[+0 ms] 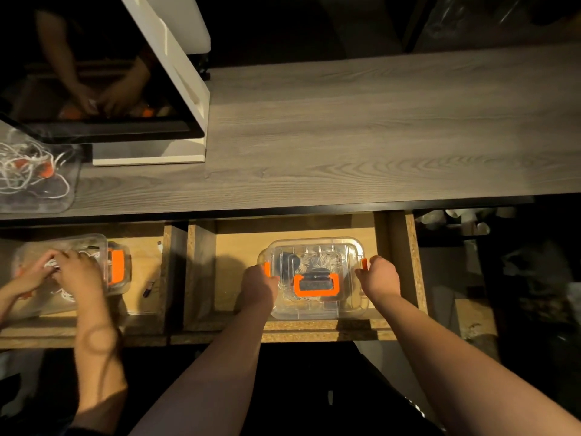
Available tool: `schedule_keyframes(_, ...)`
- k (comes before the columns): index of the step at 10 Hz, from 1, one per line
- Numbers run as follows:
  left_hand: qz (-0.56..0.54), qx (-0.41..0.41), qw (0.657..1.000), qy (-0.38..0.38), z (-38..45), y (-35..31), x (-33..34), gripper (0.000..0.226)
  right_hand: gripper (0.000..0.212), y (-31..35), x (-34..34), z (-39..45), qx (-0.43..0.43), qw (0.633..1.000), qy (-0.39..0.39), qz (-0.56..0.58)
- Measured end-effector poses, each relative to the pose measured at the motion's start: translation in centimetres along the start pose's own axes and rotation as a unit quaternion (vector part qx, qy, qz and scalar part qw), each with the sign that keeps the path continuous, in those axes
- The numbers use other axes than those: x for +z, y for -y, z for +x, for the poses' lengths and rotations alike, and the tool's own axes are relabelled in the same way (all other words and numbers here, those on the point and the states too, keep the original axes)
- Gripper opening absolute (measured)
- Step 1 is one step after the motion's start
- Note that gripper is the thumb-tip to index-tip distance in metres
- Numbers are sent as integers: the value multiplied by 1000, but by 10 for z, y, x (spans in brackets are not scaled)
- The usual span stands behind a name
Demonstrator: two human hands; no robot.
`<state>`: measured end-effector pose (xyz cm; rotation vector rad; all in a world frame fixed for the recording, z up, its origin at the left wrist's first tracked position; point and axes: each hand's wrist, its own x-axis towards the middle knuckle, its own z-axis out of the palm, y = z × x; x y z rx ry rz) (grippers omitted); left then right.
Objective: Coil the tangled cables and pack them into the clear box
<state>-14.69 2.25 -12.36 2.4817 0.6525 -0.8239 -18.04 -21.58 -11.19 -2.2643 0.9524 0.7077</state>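
Surface [361, 127] spans the upper frame; beneath it an open drawer [401, 262] occupies centre frame. The box [317, 305] sits inside that drawer, lid on, with an orange handle [316, 284] on top. White cables [323, 262], loosely bundled, and a dark item show through the clear lid.

The left hand [259, 286] curls round the box's left edge at an orange latch; the right hand [379, 276] curls round its right edge at the opposite latch [364, 264].

Judgement: packing appears done; the step in hand is latching or setting down the box. The next move calls for even pressure on both latches.

At lower left, another person's hands [67, 269] work in a second box.
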Motion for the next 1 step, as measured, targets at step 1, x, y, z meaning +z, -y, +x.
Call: schedule_keyframes(1,-94,70,993,-22,-10,-20,-12,45,45,16,-10,-9,-74,994,-70,45)
